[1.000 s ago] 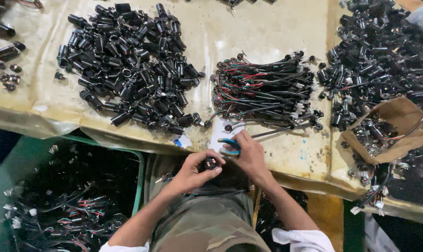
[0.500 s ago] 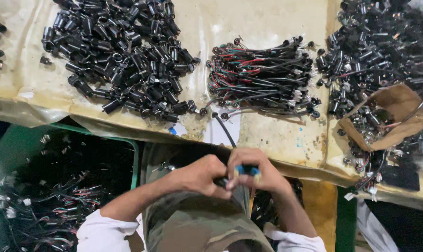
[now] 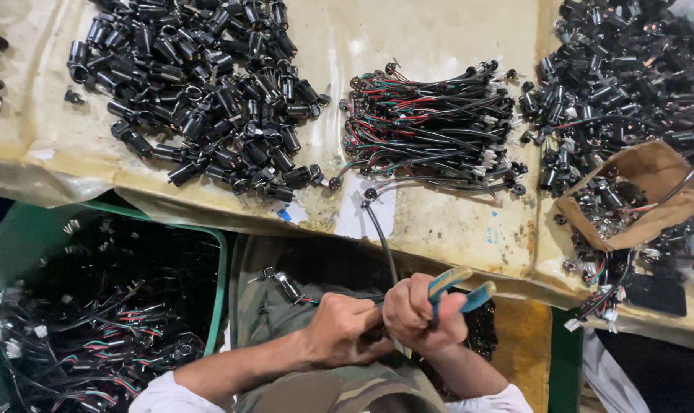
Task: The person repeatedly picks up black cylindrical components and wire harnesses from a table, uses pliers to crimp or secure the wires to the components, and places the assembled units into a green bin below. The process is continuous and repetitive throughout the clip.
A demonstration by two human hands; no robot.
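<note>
The tabletop holds big piles of black parts. Near its edge, the right hand squeezes blue pliers shut on a black wire. The left hand pinches the wire's end. The pliers could slip and nip a finger
</note>
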